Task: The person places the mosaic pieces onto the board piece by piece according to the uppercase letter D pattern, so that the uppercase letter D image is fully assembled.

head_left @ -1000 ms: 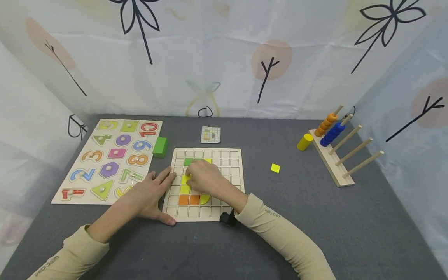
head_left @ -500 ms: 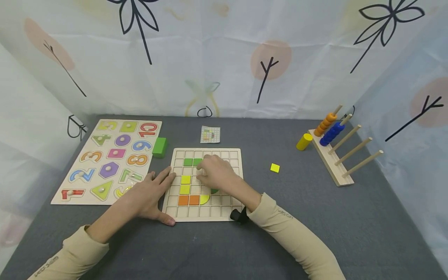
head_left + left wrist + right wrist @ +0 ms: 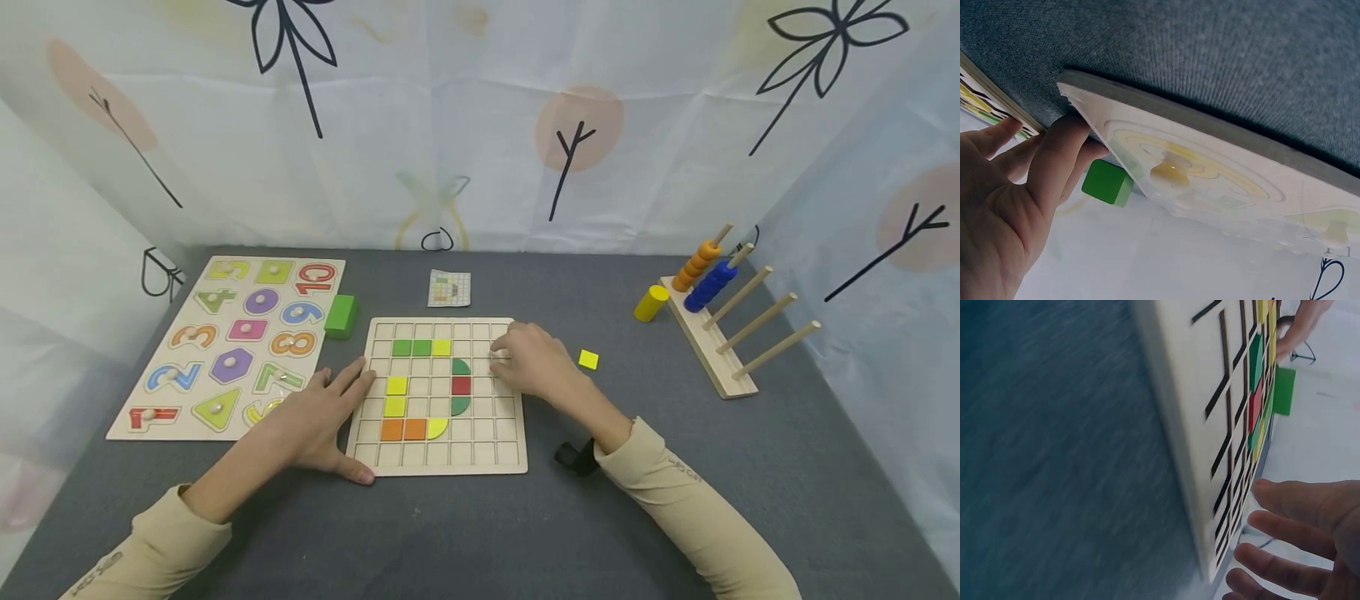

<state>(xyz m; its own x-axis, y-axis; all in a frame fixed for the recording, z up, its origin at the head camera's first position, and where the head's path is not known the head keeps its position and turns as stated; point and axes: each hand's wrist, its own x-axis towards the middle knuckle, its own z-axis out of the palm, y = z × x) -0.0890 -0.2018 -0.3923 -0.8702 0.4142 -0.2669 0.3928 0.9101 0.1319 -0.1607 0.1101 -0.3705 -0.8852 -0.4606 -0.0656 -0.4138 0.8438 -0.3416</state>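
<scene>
A wooden grid board (image 3: pixel 487 455) lies flat, with coloured tiles in its cells. A row of two green squares (image 3: pixel 402 347) and one yellow square (image 3: pixel 442 347) runs near its top. Two more yellow squares, two orange squares (image 3: pixel 392 429) and a yellow rounded tile (image 3: pixel 437 428) sit lower left. A red square (image 3: pixel 461 386) lies between two green rounded tiles (image 3: pixel 460 406). My left hand (image 3: pixel 324 423) rests at the board's left edge, fingers spread. Over the right edge hovers my right hand (image 3: pixel 536 365), its fingers loose and holding nothing (image 3: pixel 1291 540).
A loose yellow square tile (image 3: pixel 588 359) lies right of the board. Behind it sits a small pattern card (image 3: pixel 450 289). A number puzzle (image 3: pixel 247 350) and green block (image 3: pixel 341 317) stand left. At right are a yellow cylinder (image 3: pixel 651 303) and a peg rack (image 3: pixel 708 342).
My right hand has moved right from the board's middle to its right edge, uncovering the top yellow square, the red square and the green rounded tiles. The left hand stays put.
</scene>
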